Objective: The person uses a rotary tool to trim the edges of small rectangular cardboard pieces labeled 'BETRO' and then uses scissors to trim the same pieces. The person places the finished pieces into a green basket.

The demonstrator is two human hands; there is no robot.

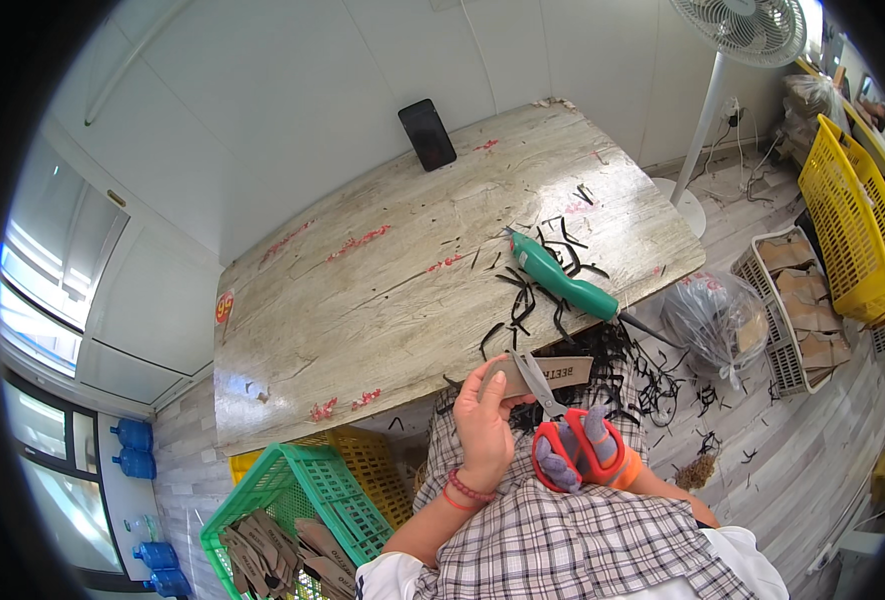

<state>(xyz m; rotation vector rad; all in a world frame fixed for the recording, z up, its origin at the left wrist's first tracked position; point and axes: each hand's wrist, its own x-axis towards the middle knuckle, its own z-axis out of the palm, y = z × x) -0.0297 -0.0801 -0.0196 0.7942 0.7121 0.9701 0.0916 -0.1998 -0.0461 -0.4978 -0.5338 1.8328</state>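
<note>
Tan card, thin and light: the tag (548, 373) sits at six o'clock of the wooden table (363, 290), pinched at its near end by the left hand (485, 415), fingers curled shut around it. The right hand (580, 450), gloved fingers closed through red handles, works scissors (541, 385) across it. Judged bendy, so best gripped near the cut. Black trimmings (533, 290) and a green tool (561, 280) lie at twelve o'clock of the hands.

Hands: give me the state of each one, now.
Left hand: closed on a brown cardboard tag, pinched at its end.
Right hand: gloved, fingers through the red-handled scissors, blades at the tag.
</note>
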